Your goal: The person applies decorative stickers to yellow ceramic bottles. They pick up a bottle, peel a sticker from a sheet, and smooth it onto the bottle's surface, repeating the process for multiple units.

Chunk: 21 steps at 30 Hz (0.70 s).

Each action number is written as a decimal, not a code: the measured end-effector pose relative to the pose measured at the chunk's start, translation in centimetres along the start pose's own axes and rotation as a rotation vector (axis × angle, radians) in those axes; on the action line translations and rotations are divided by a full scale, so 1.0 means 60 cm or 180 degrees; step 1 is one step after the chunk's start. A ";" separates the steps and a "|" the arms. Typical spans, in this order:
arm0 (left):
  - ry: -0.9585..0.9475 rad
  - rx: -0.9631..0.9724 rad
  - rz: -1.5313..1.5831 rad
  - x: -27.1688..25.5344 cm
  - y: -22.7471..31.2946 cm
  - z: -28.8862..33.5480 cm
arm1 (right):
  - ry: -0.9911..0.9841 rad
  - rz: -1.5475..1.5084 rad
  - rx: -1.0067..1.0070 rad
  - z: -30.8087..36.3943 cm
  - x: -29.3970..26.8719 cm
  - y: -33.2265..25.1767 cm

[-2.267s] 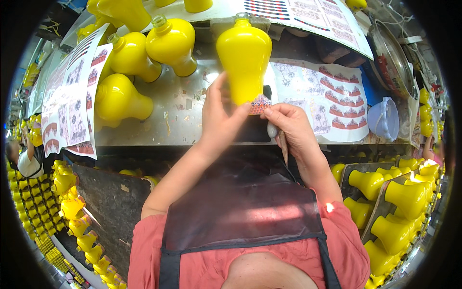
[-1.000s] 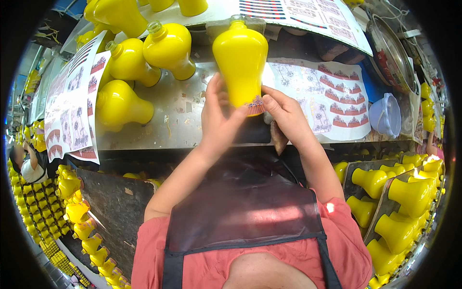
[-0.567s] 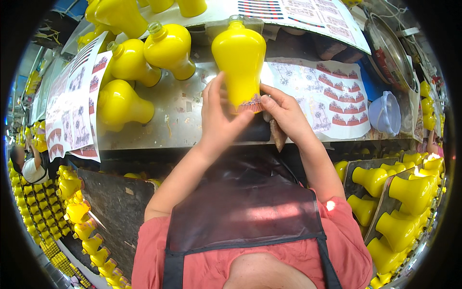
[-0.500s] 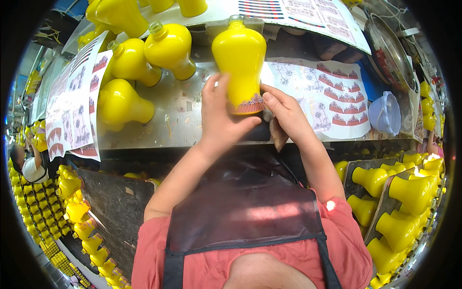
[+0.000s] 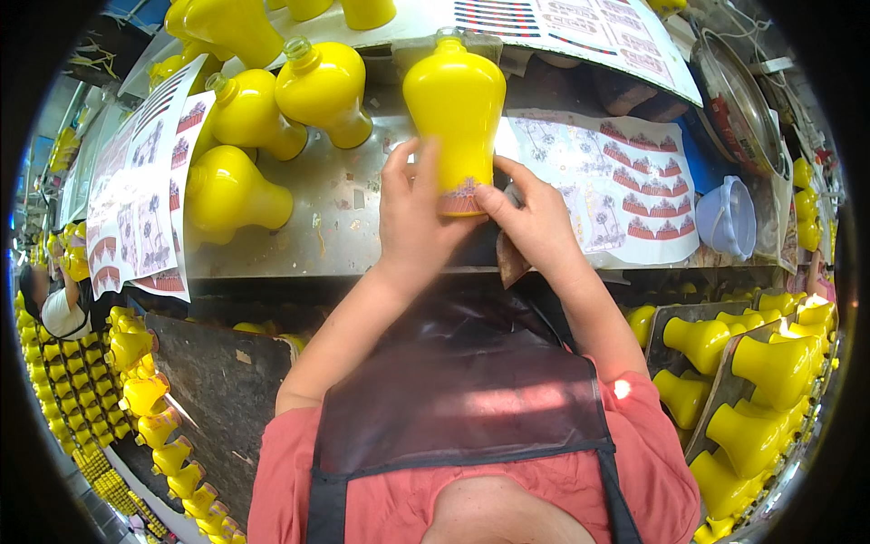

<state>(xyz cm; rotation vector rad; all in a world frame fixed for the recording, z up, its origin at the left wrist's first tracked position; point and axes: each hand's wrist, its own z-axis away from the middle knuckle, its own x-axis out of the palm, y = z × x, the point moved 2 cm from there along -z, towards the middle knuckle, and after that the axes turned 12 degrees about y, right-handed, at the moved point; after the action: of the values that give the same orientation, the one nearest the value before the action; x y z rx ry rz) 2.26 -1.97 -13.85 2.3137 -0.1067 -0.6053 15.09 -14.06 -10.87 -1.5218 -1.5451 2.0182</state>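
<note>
A glossy yellow bottle (image 5: 456, 100) lies before me, its clear neck pointing away and its wide shoulder at the far end. Round its base runs a patterned decal band (image 5: 462, 196) in red and purple. My left hand (image 5: 408, 213) holds the bottle's left side near the base; its fingers are slightly blurred and its thumb lies by the base. My right hand (image 5: 535, 222) grips the right side, thumb pressed on the decal and fingers mostly hidden. Just under the right hand a brown, pointed piece (image 5: 510, 261) shows, too covered to name.
Several yellow bottles (image 5: 240, 190) stand or lie at left on the metal table (image 5: 326, 240). Decal sheets hang at left (image 5: 136, 218) and lie at right (image 5: 648, 181). A pale blue bucket (image 5: 725, 218) stands at the right edge. Racks of yellow bottles (image 5: 766, 363) flank me.
The right thumb has moved left across the decal, and the bottle has turned, so the band shows differently. Left fingers have shifted slightly along the bottle's side.
</note>
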 end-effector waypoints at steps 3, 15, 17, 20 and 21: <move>-0.0222 0.0022 -0.0001 -0.002 -0.011 -0.008 | -0.0081 -0.0191 0.0058 0.002 0.008 0.002; -0.0885 -0.0962 0.0902 -0.011 -0.041 -0.011 | -0.0497 -0.1002 -0.0019 0.005 -0.005 0.025; -0.0784 -0.0856 0.0885 -0.001 -0.033 -0.010 | -0.0563 -0.0989 0.0100 0.002 -0.003 0.021; -0.0714 -0.0729 0.0715 0.007 -0.026 -0.007 | -0.0490 -0.0845 0.0073 -0.002 0.000 0.019; -0.0696 -0.0684 0.0648 0.008 -0.025 -0.006 | -0.0467 -0.0809 0.0095 -0.003 0.002 0.020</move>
<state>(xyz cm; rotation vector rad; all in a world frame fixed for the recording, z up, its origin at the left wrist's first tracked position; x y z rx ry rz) 2.69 -0.77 -14.86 1.9950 -0.3582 -0.7256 15.69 -14.39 -11.87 -1.1226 -1.6578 2.0321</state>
